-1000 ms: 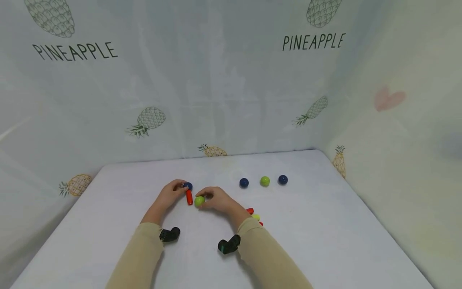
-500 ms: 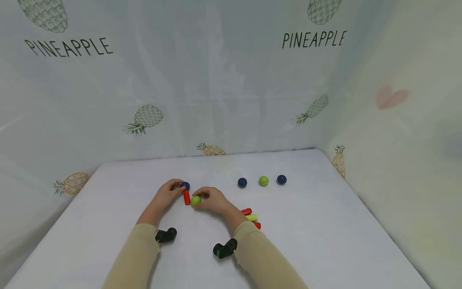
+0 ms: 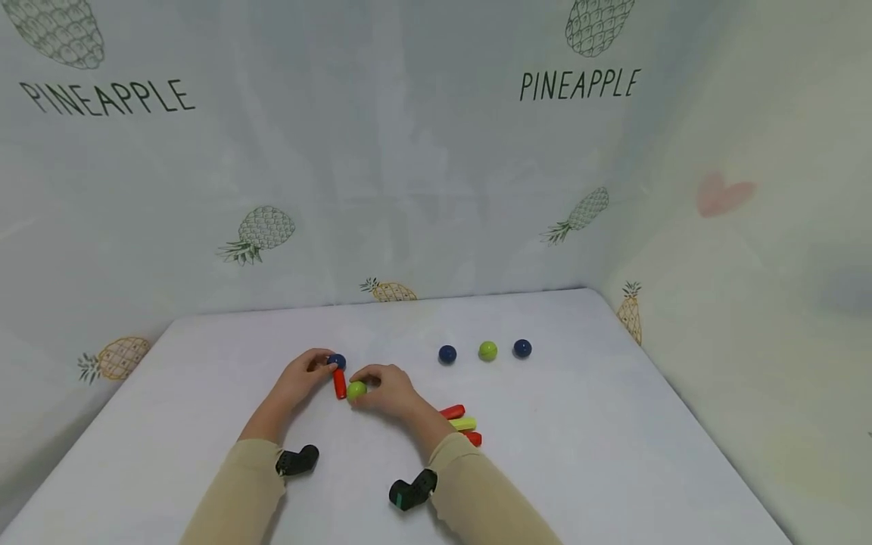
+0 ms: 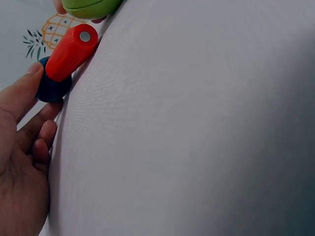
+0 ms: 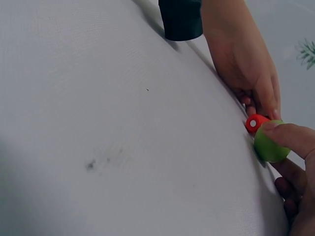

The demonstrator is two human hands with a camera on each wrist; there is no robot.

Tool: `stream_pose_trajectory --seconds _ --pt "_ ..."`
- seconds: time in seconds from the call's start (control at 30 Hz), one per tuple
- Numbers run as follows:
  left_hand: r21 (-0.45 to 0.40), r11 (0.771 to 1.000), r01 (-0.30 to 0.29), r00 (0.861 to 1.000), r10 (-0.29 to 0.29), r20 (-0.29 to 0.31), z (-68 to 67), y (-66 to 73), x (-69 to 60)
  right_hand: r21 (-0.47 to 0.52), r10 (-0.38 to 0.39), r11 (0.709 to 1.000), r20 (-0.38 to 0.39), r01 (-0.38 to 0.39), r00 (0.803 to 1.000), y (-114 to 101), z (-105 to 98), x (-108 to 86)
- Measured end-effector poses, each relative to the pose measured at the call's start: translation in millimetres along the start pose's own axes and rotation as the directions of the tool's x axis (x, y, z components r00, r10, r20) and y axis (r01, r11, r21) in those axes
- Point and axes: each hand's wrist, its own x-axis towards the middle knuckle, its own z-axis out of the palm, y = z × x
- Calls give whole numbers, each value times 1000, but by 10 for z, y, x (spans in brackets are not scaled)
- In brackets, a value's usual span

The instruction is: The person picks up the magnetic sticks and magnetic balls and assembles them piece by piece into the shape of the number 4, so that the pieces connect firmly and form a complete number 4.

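Note:
My left hand [image 3: 300, 380] pinches a dark blue ball [image 3: 337, 362] between thumb and fingers, low over the table. A short red rod [image 3: 340, 384] points from that ball toward me; in the left wrist view the red rod [image 4: 74, 51] meets the blue ball [image 4: 53, 88], and its near end bears a small silvery disc. My right hand [image 3: 387, 390] holds a lime-green ball [image 3: 356, 390] by thumb and fingers, just right of the rod's near end. In the right wrist view the green ball [image 5: 271, 142] partly covers the red rod [image 5: 254, 123]; whether they touch I cannot tell.
On the white table [image 3: 579, 431], a blue ball [image 3: 447, 354], a green ball [image 3: 487, 350] and another blue ball [image 3: 522, 348] lie in a row toward the back. Red rods [image 3: 453, 412] and a yellow-green rod [image 3: 465, 424] lie beside my right forearm, partly hidden by it.
The head view has shifted slightly. Both hands, with their balls and the red rod, have moved a little left, and the green ball is slightly closer to the rod. More of the loose rods shows.

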Motion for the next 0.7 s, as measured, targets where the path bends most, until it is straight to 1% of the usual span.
stream_pose_trajectory --seconds 0.07,0.2,0.23,0.37,0.57,0.7 --pt "3 1000 -8 1000 8 2 -3 8 0 -12 1 1000 -5 -1 1000 6 1 1" --pt "8 1000 0 1000 0 6 -16 22 31 -17 -7 1000 -9 7 1000 -4 -21 4" --pt "4 1000 5 1000 -5 7 -16 8 16 -15 -12 1000 -10 12 1000 -12 -6 -15" --pt "-9 1000 5 1000 -5 5 -16 -1 2 23 -11 1000 -38 12 999 -61 21 -83" --pt "-13 1000 -3 1000 3 2 -16 62 20 109 13 994 -55 -7 998 -95 61 -129" --pt "-16 1000 15 1000 -15 9 -7 89 19 150 31 988 -58 -22 998 -107 68 -162"
